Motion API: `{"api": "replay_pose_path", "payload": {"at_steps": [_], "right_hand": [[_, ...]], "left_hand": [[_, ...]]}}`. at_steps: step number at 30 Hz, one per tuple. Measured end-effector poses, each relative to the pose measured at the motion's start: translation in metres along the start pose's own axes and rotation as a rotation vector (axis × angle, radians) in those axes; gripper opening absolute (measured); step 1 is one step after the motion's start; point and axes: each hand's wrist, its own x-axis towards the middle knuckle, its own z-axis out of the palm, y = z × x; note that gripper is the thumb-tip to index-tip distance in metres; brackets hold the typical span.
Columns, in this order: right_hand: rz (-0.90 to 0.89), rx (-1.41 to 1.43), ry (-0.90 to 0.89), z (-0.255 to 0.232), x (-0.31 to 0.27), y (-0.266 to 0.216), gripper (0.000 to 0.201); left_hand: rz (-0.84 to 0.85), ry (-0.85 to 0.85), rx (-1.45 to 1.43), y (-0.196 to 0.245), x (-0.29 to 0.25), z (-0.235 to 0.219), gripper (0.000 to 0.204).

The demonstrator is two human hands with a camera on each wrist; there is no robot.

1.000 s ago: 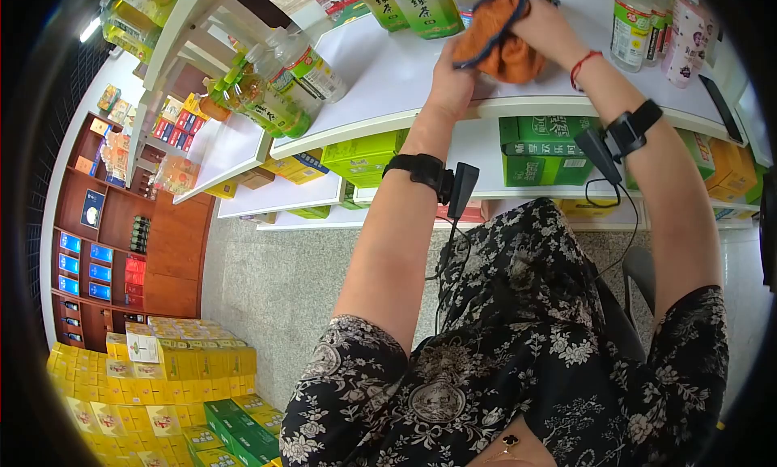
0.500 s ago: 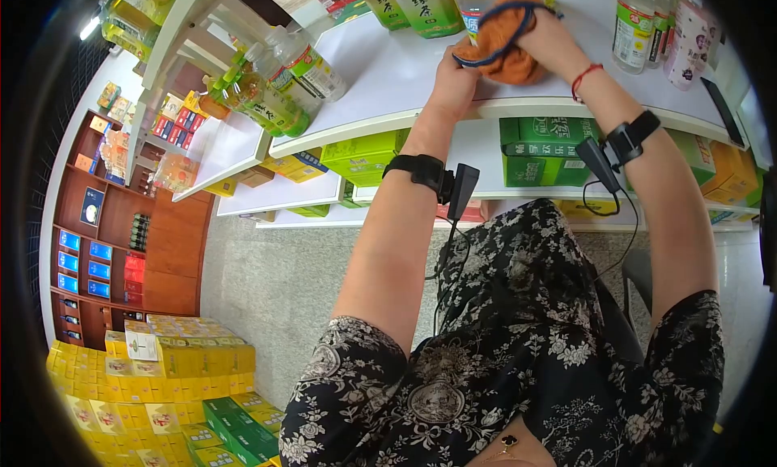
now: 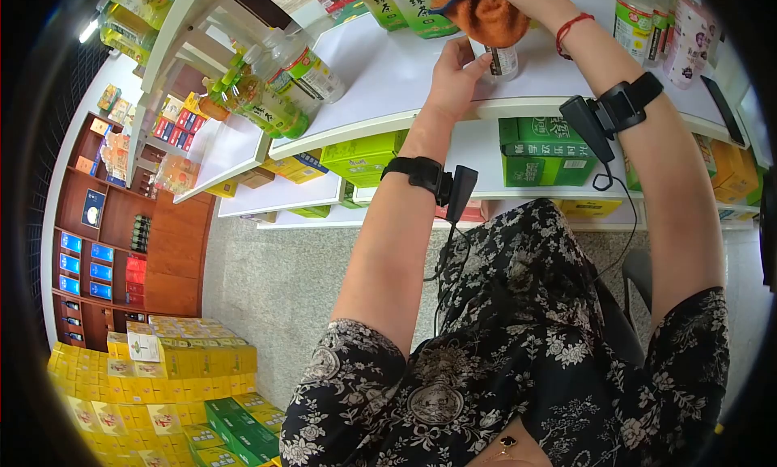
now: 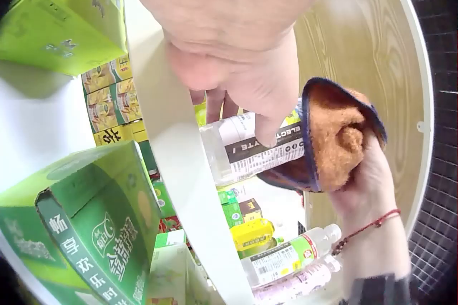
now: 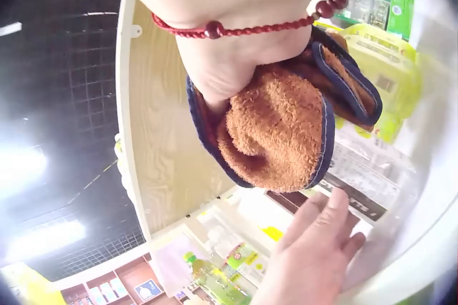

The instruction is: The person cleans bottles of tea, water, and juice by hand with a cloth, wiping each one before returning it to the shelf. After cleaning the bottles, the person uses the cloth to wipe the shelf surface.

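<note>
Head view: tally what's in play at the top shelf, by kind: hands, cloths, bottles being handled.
hands: 2 (left hand, right hand)
cloth: 1, orange, in the right grip
bottle: 1, clear, held by the left
Total: 4

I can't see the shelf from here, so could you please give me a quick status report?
Left hand holds the clear bottle low on the white shelf. Right hand grips the orange cloth over the bottle's top. Green tea bottles close behind.

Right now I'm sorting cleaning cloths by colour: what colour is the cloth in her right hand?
Orange cloth with dark blue edging, clearest in the right wrist view.
</note>
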Motion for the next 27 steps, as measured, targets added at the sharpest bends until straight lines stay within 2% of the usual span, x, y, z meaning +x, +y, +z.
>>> {"api": "replay_pose_path", "payload": {"at_steps": [1,2,3,5,7,9,11,13,15,16,19,21,22,23,25,26,27], "right_hand": [[0.001,-0.091,0.023,0.005,0.006,0.004,0.032],[-0.24,-0.342,0.018,0.016,0.005,0.021,0.031],[-0.241,-0.342,0.018,0.011,-0.004,0.013,0.031],[0.065,0.149,0.018,0.002,-0.028,-0.001,0.029],[0.04,0.108,-0.038,0.017,-0.045,0.021,0.027],[0.23,0.181,-0.151,0.038,-0.07,0.046,0.034],[0.232,0.182,-0.153,0.048,-0.09,0.054,0.042],[0.269,0.17,-0.191,0.049,-0.094,0.058,0.04],[0.253,0.131,-0.196,0.044,-0.087,0.055,0.039],[0.215,0.237,-0.148,0.041,-0.081,0.055,0.039],[0.228,0.169,-0.181,0.003,-0.051,0.01,0.041],[-0.04,0.277,-0.061,0.0,-0.028,0.002,0.027],[0.034,0.216,-0.055,-0.003,-0.018,-0.003,0.028],[0.034,0.218,-0.053,-0.005,-0.011,-0.007,0.028],[-0.041,0.087,-0.018,-0.005,0.004,-0.008,0.029],[-0.124,-0.137,-0.016,-0.002,0.008,-0.008,0.03],[-0.124,-0.137,-0.017,0.0,0.004,-0.007,0.03]], "left_hand": [[0.0,0.009,0.028,0.0,0.0,0.0,0.047],[0.0,0.017,0.057,-0.001,0.001,-0.001,0.048],[0.0,0.018,0.057,0.0,0.0,-0.001,0.048],[0.008,0.031,0.11,0.001,-0.002,-0.001,0.055],[0.033,0.043,0.066,-0.002,-0.002,0.0,0.056],[0.062,0.052,0.023,-0.01,0.002,-0.002,0.057],[0.12,0.061,0.249,-0.021,0.01,-0.008,0.058],[0.111,0.058,0.255,-0.021,0.009,-0.008,0.051],[0.101,0.053,0.261,-0.018,0.007,-0.008,0.045],[0.065,0.037,0.168,-0.017,0.007,-0.008,0.049],[0.046,0.024,0.047,-0.01,0.004,-0.004,0.054],[0.061,0.026,0.02,-0.011,0.003,-0.003,0.056],[0.074,0.041,0.104,-0.012,0.003,-0.004,0.058],[0.089,0.055,0.189,-0.009,0.003,-0.003,0.06],[0.058,0.051,0.179,-0.002,0.001,-0.001,0.061],[0.024,0.049,0.166,0.0,-0.001,0.001,0.062],[0.024,0.049,0.166,-0.003,0.001,-0.001,0.062]]}}
